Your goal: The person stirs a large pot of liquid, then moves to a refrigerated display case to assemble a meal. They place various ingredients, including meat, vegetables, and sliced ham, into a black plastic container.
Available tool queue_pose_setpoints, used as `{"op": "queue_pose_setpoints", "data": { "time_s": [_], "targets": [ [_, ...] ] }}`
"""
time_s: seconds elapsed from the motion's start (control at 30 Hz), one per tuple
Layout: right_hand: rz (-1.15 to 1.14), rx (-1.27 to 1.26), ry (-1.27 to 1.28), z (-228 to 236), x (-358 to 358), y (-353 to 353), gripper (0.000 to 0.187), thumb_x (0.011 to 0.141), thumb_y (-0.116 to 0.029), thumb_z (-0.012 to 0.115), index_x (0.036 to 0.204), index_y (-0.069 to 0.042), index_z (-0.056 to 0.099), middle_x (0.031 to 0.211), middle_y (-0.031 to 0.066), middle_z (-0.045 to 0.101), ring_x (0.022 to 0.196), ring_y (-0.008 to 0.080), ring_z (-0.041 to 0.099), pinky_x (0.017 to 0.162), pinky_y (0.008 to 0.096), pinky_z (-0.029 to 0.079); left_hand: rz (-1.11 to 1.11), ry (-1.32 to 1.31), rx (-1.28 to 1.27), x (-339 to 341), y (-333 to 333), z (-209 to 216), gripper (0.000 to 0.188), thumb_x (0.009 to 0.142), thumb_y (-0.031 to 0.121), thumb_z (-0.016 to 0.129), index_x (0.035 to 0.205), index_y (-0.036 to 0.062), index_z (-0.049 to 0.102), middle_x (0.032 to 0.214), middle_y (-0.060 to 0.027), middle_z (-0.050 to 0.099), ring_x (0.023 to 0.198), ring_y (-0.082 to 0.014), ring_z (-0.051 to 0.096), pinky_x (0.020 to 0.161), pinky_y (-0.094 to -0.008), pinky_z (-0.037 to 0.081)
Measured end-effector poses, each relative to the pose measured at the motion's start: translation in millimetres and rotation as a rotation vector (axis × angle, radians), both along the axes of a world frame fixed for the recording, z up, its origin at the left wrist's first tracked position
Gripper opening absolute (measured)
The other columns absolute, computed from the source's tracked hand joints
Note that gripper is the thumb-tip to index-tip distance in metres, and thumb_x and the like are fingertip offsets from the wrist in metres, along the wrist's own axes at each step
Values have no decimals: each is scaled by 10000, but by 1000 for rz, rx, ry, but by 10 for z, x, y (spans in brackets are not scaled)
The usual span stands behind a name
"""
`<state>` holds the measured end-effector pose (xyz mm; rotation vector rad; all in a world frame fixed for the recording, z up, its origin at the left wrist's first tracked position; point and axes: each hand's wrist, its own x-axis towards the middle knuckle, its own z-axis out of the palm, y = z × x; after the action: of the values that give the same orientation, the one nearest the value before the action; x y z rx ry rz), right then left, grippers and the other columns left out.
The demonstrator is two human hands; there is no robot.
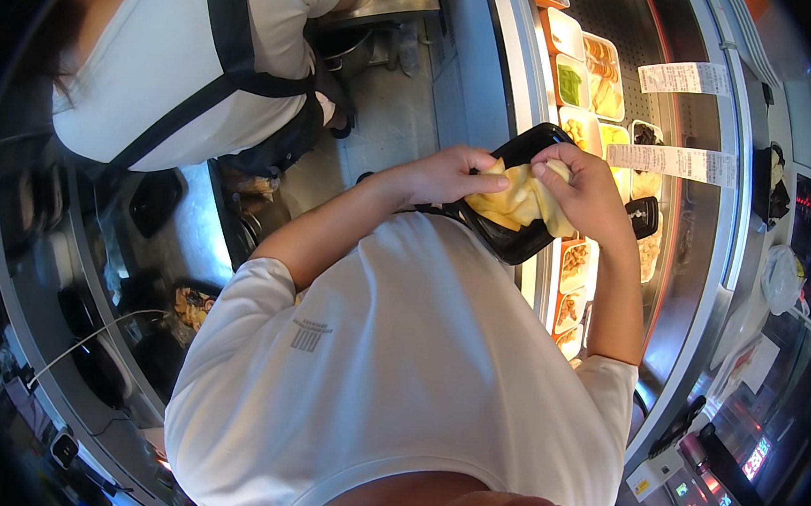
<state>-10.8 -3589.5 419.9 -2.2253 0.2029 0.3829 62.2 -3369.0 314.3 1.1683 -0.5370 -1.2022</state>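
Both my hands pinch a soft, pale yellow sheet of food (519, 202), folded and crumpled; I cannot tell its exact kind. My left hand (450, 175) grips its left edge between thumb and fingers. On the other side, my right hand (583, 186) has its upper right part pinched. Right beneath the sheet is a black plastic food tray (517, 249), tilted, with its rim showing above and below the food. What else the tray holds, and what supports it, is hidden by the sheet and my hands.
A lit case to the right holds several orange-and-white food containers (572, 84). Two printed paper slips (686, 78) hang across its frame. At the upper left a person (179, 59) in a white shirt and black apron straps stands close by. Steel counters (202, 229) flank me.
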Motion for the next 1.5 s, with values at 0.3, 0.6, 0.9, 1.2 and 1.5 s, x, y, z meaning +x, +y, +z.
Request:
{"op": "queue_pose_setpoints", "data": {
  "time_s": [0.3,0.6,0.9,1.2,1.5],
  "targets": [
    [99,-98,-225,57,14,145,165,867,-6,717,1026,-35,682,969,141,713,880,318,702,793,382,542,-76,62,-29,-28,5,73,311,1031,261,632,1247,37,636,1113,4,659,1045,-68,586,915,-271,489],
    [165,-134,-415,-217,11,106,310,734,129,653,984,-51,679,948,144,675,884,371,671,781,397,541,96,-110,-57,-134,-273,-113,289,1085,317,535,1194,80,660,988,56,634,915,-17,543,735,-213,474],
    [-469,135,-430,-626,58,-201,71,971,-106,687,1016,-51,698,873,11,703,811,94,626,765,258,509,93,-60,181,-95,-209,-309,261,1075,275,557,990,42,639,897,24,575,855,-67,508,776,-263,449],
    [-874,130,-940,-1215,359,-1005,99,1065,-161,550,1074,-70,513,877,72,617,616,120,598,529,268,501,351,-223,266,-29,89,-515,249,1072,252,541,994,28,617,867,-8,559,860,-102,507,803,-271,451],
    [-1264,717,-349,-3104,467,-2257,112,973,-137,603,1033,-64,544,925,60,584,774,144,540,676,307,487,684,-84,346,-124,203,-686,82,988,95,673,1009,72,598,903,48,561,858,-46,522,770,-215,437]
  ]
}}
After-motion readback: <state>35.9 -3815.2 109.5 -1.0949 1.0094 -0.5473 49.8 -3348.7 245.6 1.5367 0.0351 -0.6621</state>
